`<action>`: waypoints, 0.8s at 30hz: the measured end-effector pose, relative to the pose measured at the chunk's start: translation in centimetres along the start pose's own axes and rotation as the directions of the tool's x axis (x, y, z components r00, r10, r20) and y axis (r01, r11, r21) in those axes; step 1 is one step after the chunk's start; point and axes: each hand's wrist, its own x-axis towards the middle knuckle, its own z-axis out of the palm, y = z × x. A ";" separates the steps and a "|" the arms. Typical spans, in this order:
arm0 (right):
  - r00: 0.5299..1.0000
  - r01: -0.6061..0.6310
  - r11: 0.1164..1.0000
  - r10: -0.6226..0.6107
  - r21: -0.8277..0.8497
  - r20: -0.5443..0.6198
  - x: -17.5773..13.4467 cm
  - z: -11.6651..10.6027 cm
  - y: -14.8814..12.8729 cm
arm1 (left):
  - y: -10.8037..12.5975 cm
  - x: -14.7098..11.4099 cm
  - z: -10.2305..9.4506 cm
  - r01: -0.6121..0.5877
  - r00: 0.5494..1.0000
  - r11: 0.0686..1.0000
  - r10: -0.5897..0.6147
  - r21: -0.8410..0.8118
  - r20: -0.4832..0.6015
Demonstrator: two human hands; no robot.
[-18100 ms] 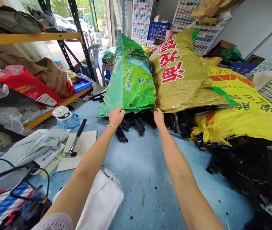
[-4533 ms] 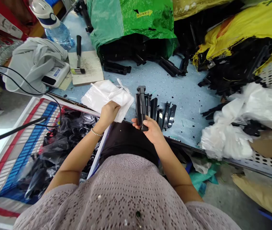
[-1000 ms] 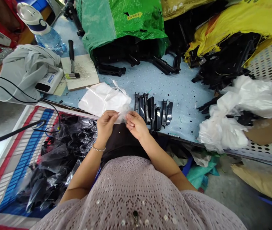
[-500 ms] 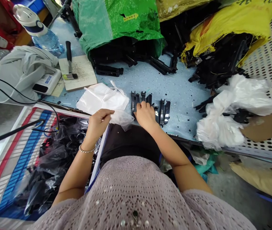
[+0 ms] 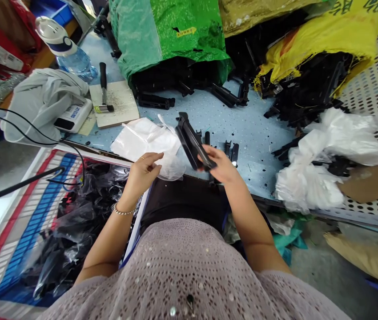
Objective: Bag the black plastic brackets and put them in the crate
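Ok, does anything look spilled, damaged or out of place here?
Yes: the yellow woven sack has a ragged mouth with loose frayed threads, and a jumbled heap of black plastic parts spills from it onto the light-blue speckled tabletop.

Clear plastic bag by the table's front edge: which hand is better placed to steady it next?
Likely the left hand: it is at the edge of the clear plastic bag, though a grip can't be confirmed; the right hand is occupied, holding a black plastic part.

The black part [image 5: 195, 141] looks like smooth, glossy plastic.
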 end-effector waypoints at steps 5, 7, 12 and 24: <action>0.905 -0.388 0.844 0.274 0.369 0.326 -6.6 2.0 3.3 | 0.3 -0.5 1.0 -0.169 0.986 0.984 0.169 0.052 0.013; 0.897 -0.429 0.792 0.317 0.434 0.308 -6.4 2.8 5.0 | 0.5 -1.4 1.5 -0.317 0.948 0.944 0.312 0.095 0.066; 0.973 -0.223 0.907 0.229 0.358 0.026 -3.5 5.0 6.0 | 0.8 -4.4 2.6 -0.579 0.778 0.814 0.534 0.047 0.332; 0.957 0.062 0.998 -0.055 -0.017 0.284 -2.8 10.7 5.8 | 1.4 -9.7 -4.4 -0.325 0.933 0.929 0.284 0.176 0.222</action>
